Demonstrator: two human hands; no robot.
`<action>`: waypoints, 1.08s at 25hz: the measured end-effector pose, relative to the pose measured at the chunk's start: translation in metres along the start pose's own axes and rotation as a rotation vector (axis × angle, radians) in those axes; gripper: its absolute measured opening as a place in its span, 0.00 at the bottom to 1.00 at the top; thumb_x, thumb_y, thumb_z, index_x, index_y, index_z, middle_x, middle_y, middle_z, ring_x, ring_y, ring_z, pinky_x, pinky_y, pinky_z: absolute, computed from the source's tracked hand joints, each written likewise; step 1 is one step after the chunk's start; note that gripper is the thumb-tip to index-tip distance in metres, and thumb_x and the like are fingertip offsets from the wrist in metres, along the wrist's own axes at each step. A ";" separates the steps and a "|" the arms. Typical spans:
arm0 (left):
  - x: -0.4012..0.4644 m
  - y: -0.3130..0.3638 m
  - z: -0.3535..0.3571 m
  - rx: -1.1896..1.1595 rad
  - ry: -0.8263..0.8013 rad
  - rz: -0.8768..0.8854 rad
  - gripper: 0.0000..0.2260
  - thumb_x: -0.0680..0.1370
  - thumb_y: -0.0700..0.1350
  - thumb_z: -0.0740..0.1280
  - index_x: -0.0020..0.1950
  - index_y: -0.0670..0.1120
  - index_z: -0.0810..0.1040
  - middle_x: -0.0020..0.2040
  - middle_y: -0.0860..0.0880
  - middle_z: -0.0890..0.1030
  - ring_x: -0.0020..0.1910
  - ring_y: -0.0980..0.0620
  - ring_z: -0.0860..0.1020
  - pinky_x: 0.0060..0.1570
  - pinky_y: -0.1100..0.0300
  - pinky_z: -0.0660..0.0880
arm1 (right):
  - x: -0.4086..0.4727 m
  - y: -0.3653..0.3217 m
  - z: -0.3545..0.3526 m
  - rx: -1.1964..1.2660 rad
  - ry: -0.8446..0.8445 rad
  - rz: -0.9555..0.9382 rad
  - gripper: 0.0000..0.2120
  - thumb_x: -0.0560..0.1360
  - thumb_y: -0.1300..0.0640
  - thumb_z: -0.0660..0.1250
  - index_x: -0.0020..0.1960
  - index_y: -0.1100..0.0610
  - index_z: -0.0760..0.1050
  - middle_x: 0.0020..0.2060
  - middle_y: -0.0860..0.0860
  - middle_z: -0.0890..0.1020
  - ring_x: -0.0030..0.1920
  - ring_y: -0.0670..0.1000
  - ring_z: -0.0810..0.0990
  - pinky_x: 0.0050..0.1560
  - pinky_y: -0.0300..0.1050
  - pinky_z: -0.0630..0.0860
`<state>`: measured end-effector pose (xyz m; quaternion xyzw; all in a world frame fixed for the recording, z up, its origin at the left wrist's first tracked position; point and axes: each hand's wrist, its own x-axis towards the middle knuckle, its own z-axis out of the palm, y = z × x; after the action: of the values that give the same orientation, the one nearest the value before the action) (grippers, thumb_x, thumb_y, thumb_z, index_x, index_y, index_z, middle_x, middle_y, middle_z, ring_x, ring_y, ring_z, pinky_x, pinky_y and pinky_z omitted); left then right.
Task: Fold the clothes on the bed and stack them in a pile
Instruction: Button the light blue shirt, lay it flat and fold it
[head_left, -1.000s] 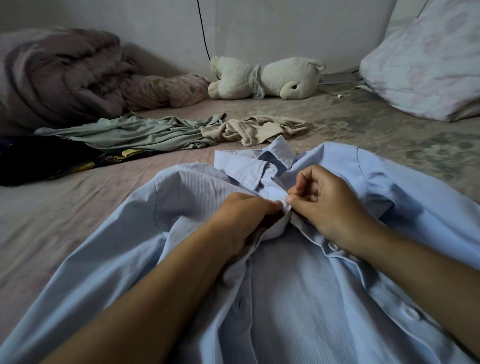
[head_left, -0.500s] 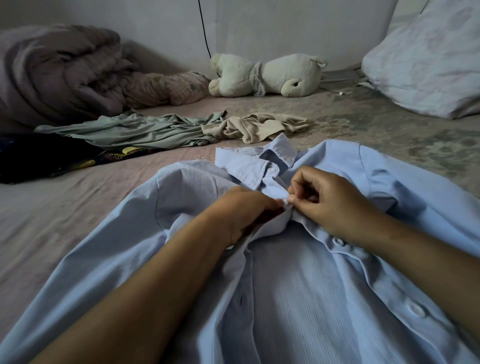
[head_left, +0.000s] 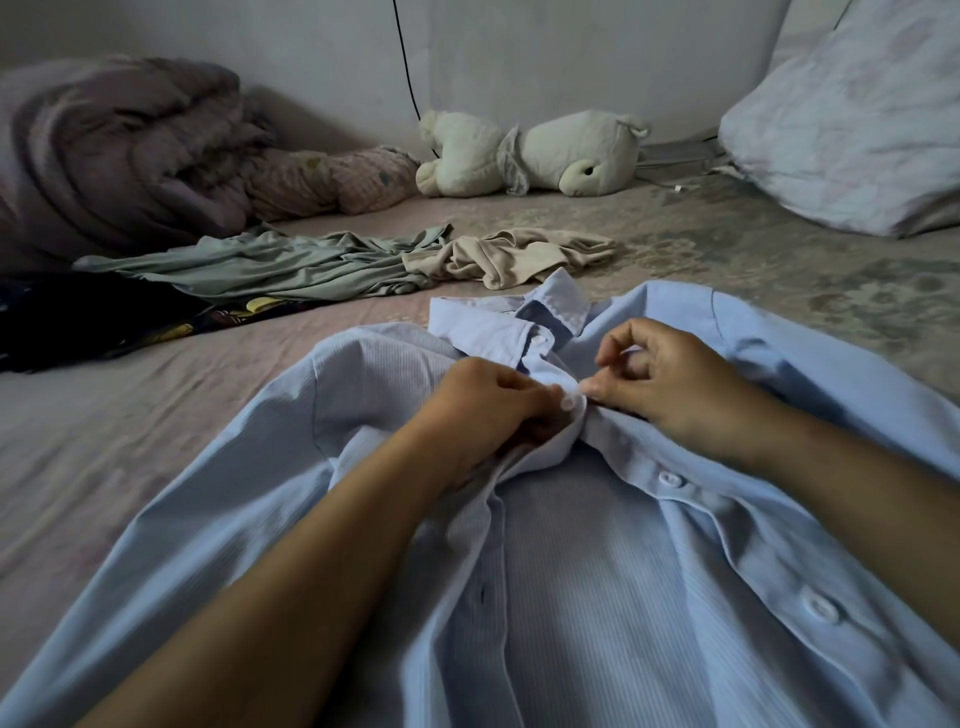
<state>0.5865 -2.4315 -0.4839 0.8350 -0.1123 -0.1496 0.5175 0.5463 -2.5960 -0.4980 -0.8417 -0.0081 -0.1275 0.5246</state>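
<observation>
Close to the camera, a light blue shirt lies spread on the bed, front side up, with its collar pointing away toward the wall. The shirt front is open below the hands, and two white buttons show on the right strip of cloth. The left hand grips the left edge of the shirt front just under the collar, with its fingers curled round the bunched cloth. The right hand pinches the other edge between thumb and forefinger, and its other fingers are bent and lifted. The two hands almost meet, and a small white button sits between them, at the fingertips of the left hand.

Behind the shirt, more clothes lie unfolded on the bed: a grey-green garment, a beige garment touching its right end, and a dark patterned cloth at the left edge. No folded pile is visible. Further back, a rolled quilt sits at the left, a white plush toy lies against the wall, and a pillow rests at the right.
</observation>
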 end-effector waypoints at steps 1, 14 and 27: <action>-0.001 0.002 -0.004 0.067 0.004 0.053 0.10 0.75 0.47 0.70 0.40 0.41 0.82 0.32 0.48 0.81 0.28 0.57 0.76 0.28 0.69 0.73 | 0.001 -0.001 -0.004 -0.031 -0.046 0.029 0.09 0.72 0.62 0.71 0.43 0.53 0.71 0.36 0.54 0.80 0.37 0.45 0.77 0.45 0.38 0.73; -0.056 -0.002 -0.011 1.086 0.110 0.362 0.07 0.78 0.44 0.65 0.52 0.43 0.80 0.54 0.45 0.70 0.56 0.46 0.71 0.52 0.52 0.74 | -0.061 -0.023 -0.020 -1.034 -0.321 -0.107 0.05 0.73 0.60 0.66 0.40 0.60 0.78 0.38 0.55 0.79 0.42 0.53 0.79 0.40 0.45 0.71; -0.063 0.012 0.002 0.558 0.043 0.138 0.18 0.72 0.49 0.73 0.24 0.44 0.73 0.22 0.49 0.73 0.19 0.59 0.67 0.23 0.69 0.64 | -0.058 -0.057 0.001 -0.494 -0.243 0.230 0.12 0.70 0.55 0.72 0.31 0.60 0.77 0.24 0.52 0.76 0.27 0.48 0.74 0.30 0.39 0.69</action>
<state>0.5266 -2.4170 -0.4650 0.9384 -0.1948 -0.0596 0.2790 0.4822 -2.5627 -0.4606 -0.9484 0.0557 0.0365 0.3101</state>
